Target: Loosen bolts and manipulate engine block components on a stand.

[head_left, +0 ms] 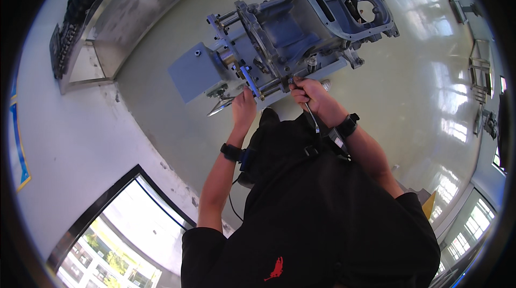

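Two hands (244, 108) (316, 97) reach forward, the right gripping a silver tool (312, 117).

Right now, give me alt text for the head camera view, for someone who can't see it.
The person's right hand holds a slim metal tool beside a large grey metal casing, while the left hand is at a metal plate between the casing and a grey box. A pale, shiny floor spreads around them.

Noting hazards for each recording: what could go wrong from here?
The silver wrench in the right hand might slip, knocking knuckles against the gearbox housing. The left hand, close to the bolted mounting plate, could be scraped or pinched if anything shifts.
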The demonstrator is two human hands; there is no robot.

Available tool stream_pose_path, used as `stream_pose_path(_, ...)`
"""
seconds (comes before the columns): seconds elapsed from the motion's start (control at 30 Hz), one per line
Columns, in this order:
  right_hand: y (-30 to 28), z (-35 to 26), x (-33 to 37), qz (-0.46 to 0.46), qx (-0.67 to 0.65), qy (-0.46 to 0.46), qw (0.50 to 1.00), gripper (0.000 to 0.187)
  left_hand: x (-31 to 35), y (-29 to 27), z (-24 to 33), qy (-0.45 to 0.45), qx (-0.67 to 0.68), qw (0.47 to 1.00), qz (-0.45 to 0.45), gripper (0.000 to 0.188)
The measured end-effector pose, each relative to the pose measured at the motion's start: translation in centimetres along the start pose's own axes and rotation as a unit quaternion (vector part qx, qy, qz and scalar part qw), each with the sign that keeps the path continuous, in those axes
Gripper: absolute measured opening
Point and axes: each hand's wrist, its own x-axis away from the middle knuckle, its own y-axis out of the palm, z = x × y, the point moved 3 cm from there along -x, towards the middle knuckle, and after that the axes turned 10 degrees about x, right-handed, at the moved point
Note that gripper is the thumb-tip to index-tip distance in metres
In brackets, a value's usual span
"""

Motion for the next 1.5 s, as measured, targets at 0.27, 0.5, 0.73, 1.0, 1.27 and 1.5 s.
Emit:
stream_pose_path(0.27,-0.2,0.0,-0.2,0.007,-0.001,0.001,1.0,0.007,0.3,-0.2,-0.4,-0.199,0.173,0.962,-0.078,0.038)
stream_pose_path(0.5,-0.1,0.4,-0.3,-0.004,-0.003,-0.008,1.0,0.009,-0.1,-0.1,0.8,-0.033,0.067,0.997,-0.002,0.046)
stream_pose_path(0.73,-0.7,0.4,-0.4,-0.011,-0.011,-0.01,1.0,0.008,-0.1,-0.4,1.0,-0.447,0.361,0.783,-0.236,0.048)
stream_pose_path(1.0,0.7,0.9,-0.7,-0.021,0.009,-0.02,1.0,0.005,0.1,0.2,-1.0,0.039,-0.014,0.999,0.02,0.05)
stream_pose_path(1.27,-0.8,0.5,-0.5,-0.049,0.035,-0.025,0.998,0.005,0.6,0.2,0.5,-0.253,0.258,0.925,-0.118,0.032)
stream_pose_path(1.5,-0.4,-1.7,2.1,0.083,0.347,-0.215,0.909,0.024,1.4,-0.2,-0.6,-0.099,0.219,0.965,-0.104,0.031)
